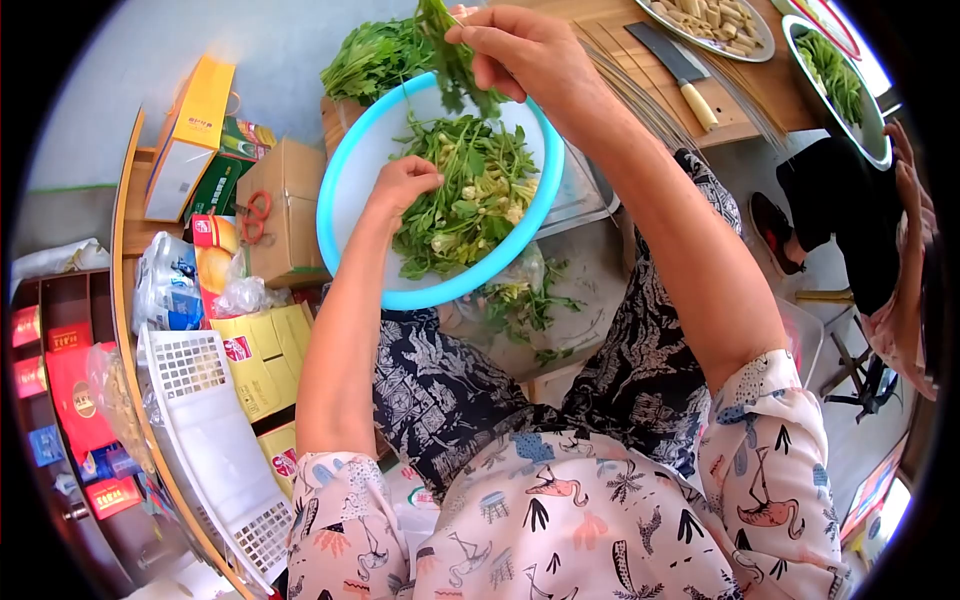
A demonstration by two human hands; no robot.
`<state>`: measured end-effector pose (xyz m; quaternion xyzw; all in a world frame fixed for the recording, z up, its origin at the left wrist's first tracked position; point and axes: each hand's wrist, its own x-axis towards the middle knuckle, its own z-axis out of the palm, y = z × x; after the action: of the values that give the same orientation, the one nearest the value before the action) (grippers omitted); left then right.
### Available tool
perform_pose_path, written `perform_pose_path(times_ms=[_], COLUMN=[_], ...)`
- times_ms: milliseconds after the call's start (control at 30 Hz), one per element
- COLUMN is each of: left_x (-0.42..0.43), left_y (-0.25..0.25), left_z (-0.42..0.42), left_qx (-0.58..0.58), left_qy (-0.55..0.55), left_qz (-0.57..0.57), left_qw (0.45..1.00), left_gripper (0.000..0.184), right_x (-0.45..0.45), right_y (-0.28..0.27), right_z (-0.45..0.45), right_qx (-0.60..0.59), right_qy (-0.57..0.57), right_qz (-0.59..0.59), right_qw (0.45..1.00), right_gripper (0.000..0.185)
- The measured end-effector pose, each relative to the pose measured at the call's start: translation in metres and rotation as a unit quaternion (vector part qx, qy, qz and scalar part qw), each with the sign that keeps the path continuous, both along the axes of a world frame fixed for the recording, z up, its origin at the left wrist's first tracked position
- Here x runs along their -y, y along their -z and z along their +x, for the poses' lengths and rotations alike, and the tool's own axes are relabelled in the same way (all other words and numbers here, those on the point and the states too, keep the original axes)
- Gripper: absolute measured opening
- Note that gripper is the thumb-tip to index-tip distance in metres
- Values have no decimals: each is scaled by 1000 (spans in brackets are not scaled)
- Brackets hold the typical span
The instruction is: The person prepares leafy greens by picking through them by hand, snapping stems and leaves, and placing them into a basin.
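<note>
My right hand (525, 50) is raised over the far rim of a white basin with a blue rim (333, 225). Its fingers pinch a sprig of leafy greens (452, 65), whose leaves hang down over the basin. Inside lies a heap of picked greens (465, 200), with leaves and pale stems mixed. At the heap's left side is my left hand (405, 187), fingers pressed together; what they hold, if anything, is hidden. A larger bunch of greens (375, 62) rests on the table behind the basin.
A cleaver (668, 52), thin sticks (640, 95) and a plate of cut pieces (715, 25) are on the wooden table (600, 12). A bowl of green vegetables (835, 80) stands farther right, near another person (850, 200). Fallen greens (525, 305) lie below; boxes (285, 205) stand left.
</note>
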<state>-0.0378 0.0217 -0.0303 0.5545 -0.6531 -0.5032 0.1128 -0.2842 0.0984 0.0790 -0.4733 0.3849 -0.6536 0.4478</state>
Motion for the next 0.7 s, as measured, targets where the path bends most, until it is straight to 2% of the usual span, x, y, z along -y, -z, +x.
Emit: perform_pose_path(times_ms=[33, 67, 300, 367, 433, 500, 533, 567, 633, 700], left_x=[-1, -3, 16, 14, 21, 21, 22, 21, 13, 9], left_y=[-1, 0, 9, 8, 25, 28, 26, 26, 20, 10], left_z=[0, -1, -20, -31, -28, -31, -31, -31, -31, -30], left_qx=[-2, -17, 2, 57, 74, 225, 231, 230, 108, 69], left_qy=[-3, -14, -83, -134, -104, -26, -4, -4, -27, -51], left_qz=[10, 9, -42, -74, -95, -106, -91, -90, -115, -92], left_qw=[1000, 1000, 996, 987, 987, 968, 969, 969, 987, 992], left_gripper=[17, 18, 22, 18, 12, 19, 24, 24, 26, 21], right_x=[0, 5, 3, 2, -2, -2, -1, 0, 3, 4], right_y=[-1, -1, -5, -6, -11, -11, -10, -8, -3, -1], right_z=[-1, -4, -8, -8, -9, -8, -8, -8, -8, -9], right_qx=[4, 62, 45, 45, 32, 19, 27, 36, 50, 66], right_qy=[-6, -60, -36, -32, -29, -25, -28, -32, -45, -56], right_qz=[4, -8, -2, 18, 21, 23, 12, 1, -2, -7], right_qw=[1000, 996, 998, 998, 999, 999, 999, 999, 998, 996], right_gripper=[17, 15, 15, 16, 16, 16, 15, 15, 15, 15])
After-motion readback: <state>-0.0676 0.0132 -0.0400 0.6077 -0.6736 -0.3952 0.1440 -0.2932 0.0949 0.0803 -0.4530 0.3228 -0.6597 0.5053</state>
